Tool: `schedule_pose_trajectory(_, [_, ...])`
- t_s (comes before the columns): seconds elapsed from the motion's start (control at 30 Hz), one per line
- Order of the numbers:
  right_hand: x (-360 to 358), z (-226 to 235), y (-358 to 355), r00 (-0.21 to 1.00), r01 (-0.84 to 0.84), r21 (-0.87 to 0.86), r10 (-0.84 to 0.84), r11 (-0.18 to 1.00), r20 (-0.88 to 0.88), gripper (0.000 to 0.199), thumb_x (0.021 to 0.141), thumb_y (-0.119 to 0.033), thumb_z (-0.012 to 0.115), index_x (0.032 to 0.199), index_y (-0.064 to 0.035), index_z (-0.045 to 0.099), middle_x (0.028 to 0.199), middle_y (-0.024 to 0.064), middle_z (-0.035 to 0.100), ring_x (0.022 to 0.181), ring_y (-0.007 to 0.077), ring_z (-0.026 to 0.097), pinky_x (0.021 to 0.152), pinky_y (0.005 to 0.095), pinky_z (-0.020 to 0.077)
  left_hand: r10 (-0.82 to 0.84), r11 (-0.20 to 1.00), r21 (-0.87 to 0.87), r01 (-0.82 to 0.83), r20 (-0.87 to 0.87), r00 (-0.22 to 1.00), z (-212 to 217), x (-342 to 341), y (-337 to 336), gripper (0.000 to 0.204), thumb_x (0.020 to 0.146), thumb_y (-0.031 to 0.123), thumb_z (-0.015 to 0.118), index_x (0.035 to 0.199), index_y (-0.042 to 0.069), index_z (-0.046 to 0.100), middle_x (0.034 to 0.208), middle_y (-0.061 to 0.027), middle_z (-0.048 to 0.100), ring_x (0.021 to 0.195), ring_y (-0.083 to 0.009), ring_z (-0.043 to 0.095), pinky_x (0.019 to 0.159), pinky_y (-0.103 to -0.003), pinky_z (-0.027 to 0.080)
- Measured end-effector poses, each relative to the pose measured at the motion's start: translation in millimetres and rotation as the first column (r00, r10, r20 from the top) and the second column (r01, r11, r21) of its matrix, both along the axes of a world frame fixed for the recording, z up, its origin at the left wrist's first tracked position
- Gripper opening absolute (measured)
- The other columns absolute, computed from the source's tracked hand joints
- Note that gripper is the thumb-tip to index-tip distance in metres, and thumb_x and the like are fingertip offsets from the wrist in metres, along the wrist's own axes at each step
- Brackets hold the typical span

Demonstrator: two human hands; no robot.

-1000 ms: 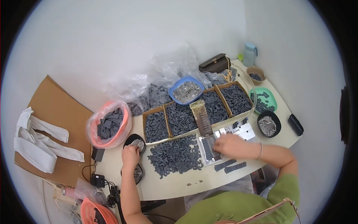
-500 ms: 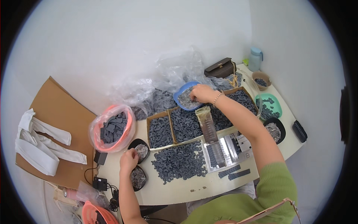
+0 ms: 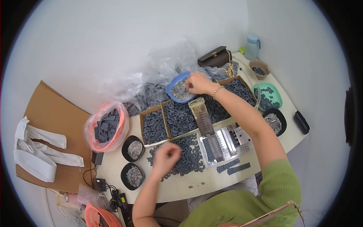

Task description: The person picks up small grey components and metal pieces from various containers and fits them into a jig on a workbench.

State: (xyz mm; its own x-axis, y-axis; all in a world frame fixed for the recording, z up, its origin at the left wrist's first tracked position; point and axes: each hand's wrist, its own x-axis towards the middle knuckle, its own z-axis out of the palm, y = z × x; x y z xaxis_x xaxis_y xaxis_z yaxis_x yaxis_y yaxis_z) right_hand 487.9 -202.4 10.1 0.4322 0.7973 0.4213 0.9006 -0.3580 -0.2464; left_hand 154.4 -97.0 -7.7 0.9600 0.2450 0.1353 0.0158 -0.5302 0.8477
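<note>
My right hand (image 3: 199,83) reaches across to the blue tray (image 3: 168,90) of thin metal pins (image 3: 179,89), its fingers pinched over the tray's right side. Whatever those fingertips hold is too small to name. Above the loose pile of small dark grey pieces (image 3: 189,155) hangs my left hand (image 3: 167,156), slightly blurred, fingers curled together; what is in them cannot be made out. Left of it stand two black bowls of metal pins, an upper bowl (image 3: 126,153) and a lower bowl (image 3: 124,177).
Cardboard boxes (image 3: 153,143) of grey pieces stand mid-table. Before them are a metal fixture (image 3: 228,142) with a clear upright chute (image 3: 204,122) and grey strips (image 3: 239,168). Rightward are a green tray (image 3: 279,92) and black bowl (image 3: 283,121); leftward, a pink basket (image 3: 123,128).
My left hand has left the upper black bowl and moved right, over the loose grey pieces. My right hand stays at the blue tray. The whole view has shifted slightly.
</note>
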Motion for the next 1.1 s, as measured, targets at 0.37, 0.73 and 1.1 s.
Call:
schedule_pose_trajectory(0.37, [-50, 34, -64, 0.875, 0.062, 0.34, 0.113, 0.938, -0.471, 0.014, 0.081, -0.017, 0.065, 0.084, -0.0029, 0.065, 0.08, 0.0105, 0.064, 0.073, 0.0231, 0.062, 0.066, 0.0343, 0.0488, -0.232, 0.831, 0.556, 0.021, 0.312, 0.921, -27, 34, -102, 0.013, 0.068, 0.007, 0.073, 0.08, 0.009, 0.068, 0.099, -0.0081, 0.059, 0.097, -0.029, 0.056, 0.083, -0.042, 0.041])
schedule_pose_trajectory(0.73, [-172, -29, -136, 0.975, -0.208, -0.12, 0.215, 0.971, 0.052, 0.012, 0.076, -0.011, 0.061, 0.082, -0.0014, 0.061, 0.082, 0.0119, 0.06, 0.077, 0.0309, 0.064, 0.069, 0.0388, 0.0532, -0.218, 0.698, 0.715, 0.038, 0.162, 0.962, -34, 15, -97, 0.041, 0.082, 0.019, 0.065, 0.116, -0.004, 0.059, 0.128, -0.0187, 0.055, 0.124, -0.0338, 0.048, 0.103, -0.046, 0.037])
schedule_pose_trajectory(1.1, [-185, -33, -158, 0.984, -0.163, 0.0, 0.163, 0.987, 0.07, 0.025, 0.075, -0.015, 0.065, 0.096, -0.0036, 0.065, 0.091, 0.0069, 0.057, 0.092, 0.0238, 0.056, 0.079, 0.035, 0.0447, -0.215, 0.781, 0.616, 0.103, 0.11, 0.97, -31, 17, -87, 0.056, 0.084, 0.024, 0.064, 0.128, -0.006, 0.048, 0.134, -0.0208, 0.046, 0.126, -0.0377, 0.042, 0.105, -0.047, 0.031])
